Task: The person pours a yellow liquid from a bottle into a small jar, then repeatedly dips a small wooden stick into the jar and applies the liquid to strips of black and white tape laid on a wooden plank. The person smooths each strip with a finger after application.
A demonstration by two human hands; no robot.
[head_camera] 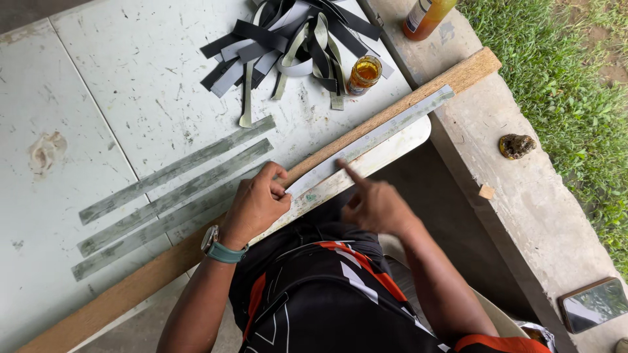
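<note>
**One strip being pressed onto the board, three laid aside, a pile untouched**

Nearest the body, a long wooden board [196, 252] is laid slantwise along the table [98, 65] edge, with a grey strip [366, 140] set along its upper face. The near end of that strip is pinned by the left hand [255, 206], whose fingers are curled shut with the thumb on the strip. The right hand [376, 206] is held loosely closed, only the forefinger extended, its tip pressed on the strip just beyond the left hand. The stretch past that fingertip is judged not yet smoothed. Beyond the left hand, three finished-looking strips [173, 189] are laid flat, side by side. Farther off, a tangled pile of strips [294, 42] is left unused, and a small open jar [364, 73] of amber liquid is stood beside it.
</note>
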